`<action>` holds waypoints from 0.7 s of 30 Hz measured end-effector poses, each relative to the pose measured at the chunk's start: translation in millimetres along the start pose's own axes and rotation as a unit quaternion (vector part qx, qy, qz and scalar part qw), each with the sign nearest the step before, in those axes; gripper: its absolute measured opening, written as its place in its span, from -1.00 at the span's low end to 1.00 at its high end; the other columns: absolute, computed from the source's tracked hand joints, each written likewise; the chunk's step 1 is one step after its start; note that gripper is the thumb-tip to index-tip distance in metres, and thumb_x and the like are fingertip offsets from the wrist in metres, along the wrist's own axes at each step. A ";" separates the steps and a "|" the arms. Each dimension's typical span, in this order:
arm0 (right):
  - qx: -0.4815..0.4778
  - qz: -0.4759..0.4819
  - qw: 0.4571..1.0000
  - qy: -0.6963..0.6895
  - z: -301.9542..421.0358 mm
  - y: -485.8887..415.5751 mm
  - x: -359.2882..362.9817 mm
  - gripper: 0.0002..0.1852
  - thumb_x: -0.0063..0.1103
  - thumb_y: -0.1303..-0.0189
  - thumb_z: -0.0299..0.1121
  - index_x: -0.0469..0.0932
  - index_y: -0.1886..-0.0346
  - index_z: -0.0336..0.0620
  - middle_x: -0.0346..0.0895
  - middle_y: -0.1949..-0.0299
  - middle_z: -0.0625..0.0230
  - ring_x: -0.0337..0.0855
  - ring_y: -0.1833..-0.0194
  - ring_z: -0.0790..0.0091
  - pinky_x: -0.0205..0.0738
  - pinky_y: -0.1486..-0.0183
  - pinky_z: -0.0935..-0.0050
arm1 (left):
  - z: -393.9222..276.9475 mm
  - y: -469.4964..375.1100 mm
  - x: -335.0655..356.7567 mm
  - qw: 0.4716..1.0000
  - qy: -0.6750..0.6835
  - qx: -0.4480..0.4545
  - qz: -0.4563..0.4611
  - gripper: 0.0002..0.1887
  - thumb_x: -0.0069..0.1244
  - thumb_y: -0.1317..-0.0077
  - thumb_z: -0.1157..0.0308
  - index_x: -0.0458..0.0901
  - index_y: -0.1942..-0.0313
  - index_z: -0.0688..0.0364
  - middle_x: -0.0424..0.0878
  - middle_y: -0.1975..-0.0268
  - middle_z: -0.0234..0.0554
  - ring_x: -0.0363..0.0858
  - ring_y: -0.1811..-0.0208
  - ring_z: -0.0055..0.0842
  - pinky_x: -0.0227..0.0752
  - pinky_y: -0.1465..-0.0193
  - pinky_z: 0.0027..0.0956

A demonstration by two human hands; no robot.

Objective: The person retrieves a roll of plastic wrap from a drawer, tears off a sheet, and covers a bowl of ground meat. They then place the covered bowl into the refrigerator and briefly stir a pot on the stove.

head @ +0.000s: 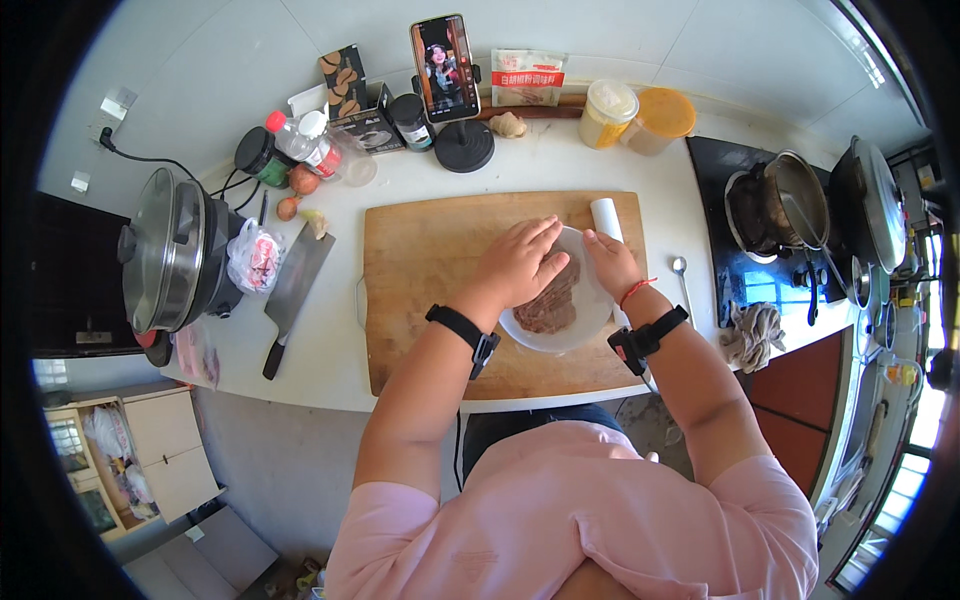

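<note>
A white plate (592, 300) sits on a wooden cutting board (424, 300) in front of me. Thin brownish slices of meat (546, 306) lie overlapping on its left half. My left hand (525, 259) is spread flat over the plate's far left side, fingertips at the far rim and thumb apart, holding nothing. At the right rim, my right hand (616, 264) grips the plate's edge with the thumb on top; its other fingers are mostly hidden. A white roll (604, 217), perhaps cling film, lies on the board, partly under my right hand.
Left of the board are a cleaver (300, 277), a knotted plastic bag (255, 256) and an electric pot (169, 251). A phone on a stand (448, 67), bottles (311, 142) and tubs (609, 114) line the wall. Right are a spoon (681, 277), a cloth (752, 335) and a cooktop with pans (795, 199).
</note>
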State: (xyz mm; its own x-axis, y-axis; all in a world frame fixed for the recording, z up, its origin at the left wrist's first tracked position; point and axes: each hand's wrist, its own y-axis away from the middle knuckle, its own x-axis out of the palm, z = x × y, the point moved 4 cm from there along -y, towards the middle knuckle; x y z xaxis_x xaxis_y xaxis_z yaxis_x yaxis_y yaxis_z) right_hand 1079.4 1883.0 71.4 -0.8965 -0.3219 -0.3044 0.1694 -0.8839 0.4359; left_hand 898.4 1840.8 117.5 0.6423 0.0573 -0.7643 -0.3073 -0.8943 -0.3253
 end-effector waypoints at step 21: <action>0.076 -0.042 0.995 -0.045 -3.3 17.7 1.4 -0.43 -0.03 -0.39 0.10 0.57 -0.09 -0.25 0.62 0.15 0.24 0.57 0.11 0.36 0.43 -0.01 0.38 | 5.8 102.5 47.4 0.844 0.401 -0.305 -0.183 -0.30 -0.35 -0.50 -0.04 0.03 -0.38 0.38 0.09 -0.42 0.19 0.07 -0.45 -0.15 -0.05 -0.45 -0.22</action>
State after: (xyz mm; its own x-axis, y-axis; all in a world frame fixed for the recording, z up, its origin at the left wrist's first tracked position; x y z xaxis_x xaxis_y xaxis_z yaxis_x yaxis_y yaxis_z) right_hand 1082.4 1865.8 75.9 -0.9392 -0.2118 -0.2703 0.0351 -0.8423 0.5379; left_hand 893.3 1754.5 44.7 0.9600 0.2787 0.0269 0.2760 -0.9581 0.0769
